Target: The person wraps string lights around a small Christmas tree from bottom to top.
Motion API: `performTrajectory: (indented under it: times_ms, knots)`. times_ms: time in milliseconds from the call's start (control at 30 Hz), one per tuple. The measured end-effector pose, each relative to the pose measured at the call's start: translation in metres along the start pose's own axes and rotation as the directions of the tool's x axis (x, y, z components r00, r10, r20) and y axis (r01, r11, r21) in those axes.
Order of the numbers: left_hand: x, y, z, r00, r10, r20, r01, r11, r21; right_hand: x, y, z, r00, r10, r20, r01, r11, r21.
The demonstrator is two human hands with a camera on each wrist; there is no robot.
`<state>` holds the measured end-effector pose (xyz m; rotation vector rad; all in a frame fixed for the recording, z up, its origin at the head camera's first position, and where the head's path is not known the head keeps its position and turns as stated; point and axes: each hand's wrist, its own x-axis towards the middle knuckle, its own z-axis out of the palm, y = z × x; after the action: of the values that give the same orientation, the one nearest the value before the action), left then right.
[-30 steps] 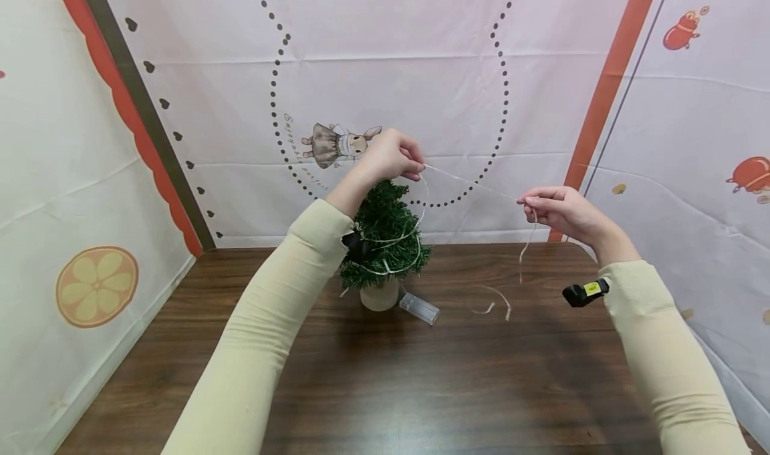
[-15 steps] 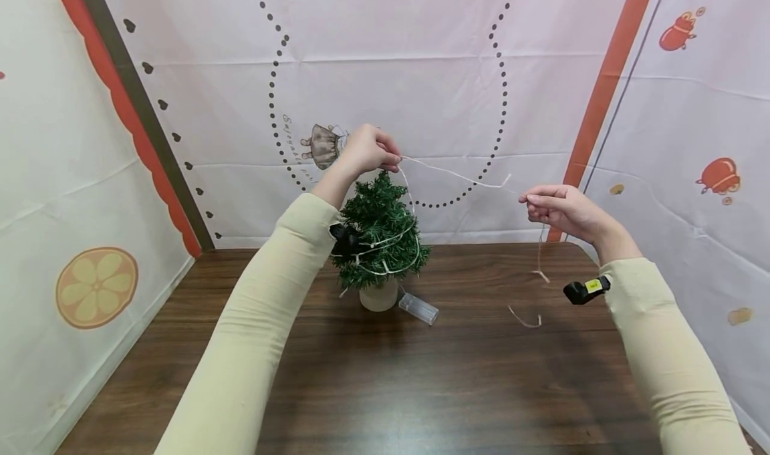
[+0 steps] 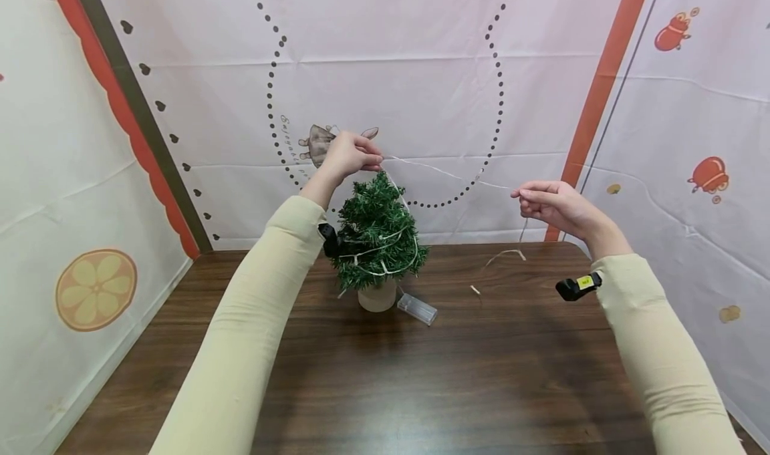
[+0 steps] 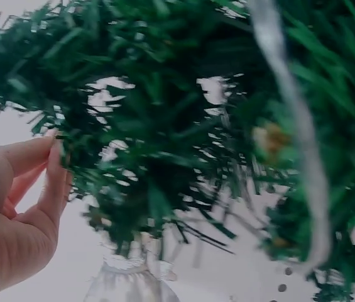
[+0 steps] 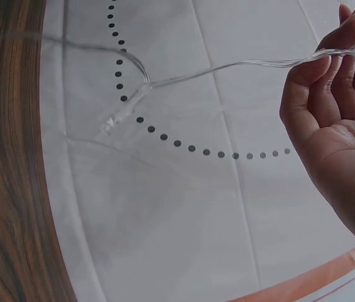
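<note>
A small artificial Christmas tree [image 3: 379,221] stands upright in a pale round pot [image 3: 377,297]. A thin clear string of lights [image 3: 436,169] loops round its lower branches and runs up to the top. Above the treetop my left hand [image 3: 350,154] pinches this string; in the left wrist view its thumb and fingertips [image 4: 51,145] meet partly behind branches. My right hand [image 3: 556,204] is out to the right, pinching the string between thumb and fingers. From there the loose end hangs toward the table, with a small clear bulb [image 5: 124,113] on it in the right wrist view.
A clear battery box [image 3: 418,309] lies on the dark wooden table [image 3: 385,388] just right of the pot. Printed white cloth [image 3: 385,27] hangs behind and at both sides. Each wrist wears a small black camera [image 3: 577,286].
My left hand has moved left with the string, from right of the treetop to just over it. The right hand has stayed nearly in place while more string now spans between the hands.
</note>
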<state>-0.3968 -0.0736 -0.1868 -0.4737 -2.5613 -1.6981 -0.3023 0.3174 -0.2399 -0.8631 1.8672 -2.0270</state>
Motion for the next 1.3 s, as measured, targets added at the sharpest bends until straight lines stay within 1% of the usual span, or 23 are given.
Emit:
performTrajectory:
  times_ms: [100, 167, 267, 333, 400, 433, 567, 667, 800, 967, 1133, 1233, 1300]
  knots:
    - [0.001, -0.007, -0.001, 1.0, 0.012, -0.005, -0.012, 1.0, 0.01, 0.005, 0.0, 0.004, 1.0, -0.009, 0.003, 0.009, 1.0, 0.015]
    - [0.003, -0.012, -0.001, 1.0, 0.006, -0.021, -0.006, 1.0, 0.005, 0.009, 0.0, 0.005, 1.0, -0.016, 0.002, 0.016, 1.0, 0.024]
    - [0.005, -0.019, -0.004, 0.998, -0.026, -0.05, 0.023, 0.998, -0.064, 0.012, -0.001, 0.007, 1.0, -0.024, -0.005, 0.024, 0.999, 0.039]
    - [0.005, -0.024, -0.007, 0.996, -0.052, -0.066, 0.044, 0.992, -0.12, 0.014, -0.002, 0.007, 1.0, -0.03, -0.005, 0.03, 0.999, 0.044]
    - [0.004, -0.028, -0.01, 0.996, -0.059, -0.06, 0.05, 0.987, -0.15, 0.014, -0.002, 0.006, 0.999, -0.04, 0.005, 0.039, 0.998, 0.049]
    - [0.003, -0.031, -0.011, 0.997, -0.058, -0.051, 0.05, 0.988, -0.146, 0.015, -0.003, 0.006, 0.999, -0.047, 0.008, 0.047, 0.997, 0.053]
    - [-0.003, -0.042, -0.018, 1.0, -0.027, -0.01, 0.026, 0.996, -0.08, 0.016, -0.004, 0.005, 0.997, -0.074, 0.027, 0.071, 0.994, 0.086]
    - [-0.006, -0.052, -0.021, 1.0, -0.012, 0.007, 0.012, 0.999, -0.036, 0.017, -0.007, 0.007, 0.997, -0.074, 0.028, 0.071, 0.993, 0.092]
    - [-0.009, -0.061, -0.025, 1.0, 0.013, 0.015, -0.013, 1.0, -0.018, 0.021, -0.011, 0.013, 0.997, -0.071, 0.025, 0.069, 0.995, 0.078]
    - [-0.01, -0.067, -0.026, 0.998, 0.067, 0.004, -0.067, 0.995, -0.079, 0.028, -0.015, 0.02, 0.996, -0.091, 0.006, 0.09, 0.991, 0.102]
    - [-0.009, -0.07, -0.027, 0.993, 0.12, -0.004, -0.118, 0.974, -0.195, 0.032, -0.017, 0.026, 0.994, -0.113, -0.01, 0.113, 0.986, 0.126]
    - [-0.01, -0.07, -0.028, 0.991, 0.136, 0.006, -0.13, 0.958, -0.254, 0.035, -0.018, 0.029, 0.992, -0.123, -0.016, 0.124, 0.984, 0.127]
    - [-0.012, -0.071, -0.03, 0.99, 0.142, 0.026, -0.129, 0.953, -0.273, 0.036, -0.019, 0.031, 0.991, -0.132, -0.012, 0.133, 0.981, 0.14]
